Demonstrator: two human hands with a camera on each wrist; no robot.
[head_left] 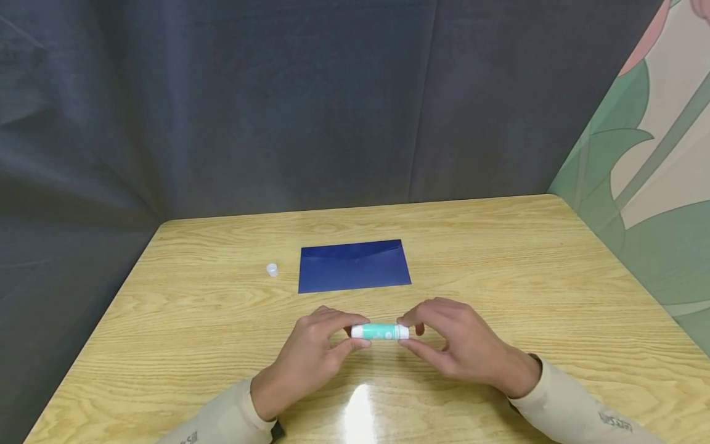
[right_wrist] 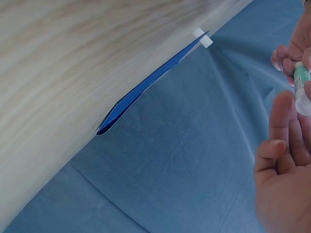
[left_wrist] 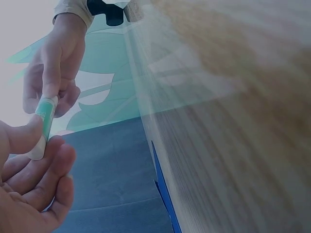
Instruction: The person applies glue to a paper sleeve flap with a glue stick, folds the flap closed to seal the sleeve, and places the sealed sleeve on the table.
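Note:
A teal and white glue stick (head_left: 379, 332) lies level between the two hands, above the near half of the table. My left hand (head_left: 313, 345) pinches its white left end between thumb and fingers. At the other end, my right hand (head_left: 460, 339) pinches the white part the same way. Both wrist views show the glue stick (left_wrist: 46, 119) too, partly covered by fingers. Beyond the hands, a dark blue envelope (head_left: 355, 268) rests flat with its flap side up. Left of the envelope is a small white cap (head_left: 272, 269).
The wooden table (head_left: 527, 265) has a dark cloth (head_left: 310, 111) hanging behind it and along its left side. A wall with a painted leaf pattern (head_left: 654, 203) borders the right edge. Light reflects off the near table surface.

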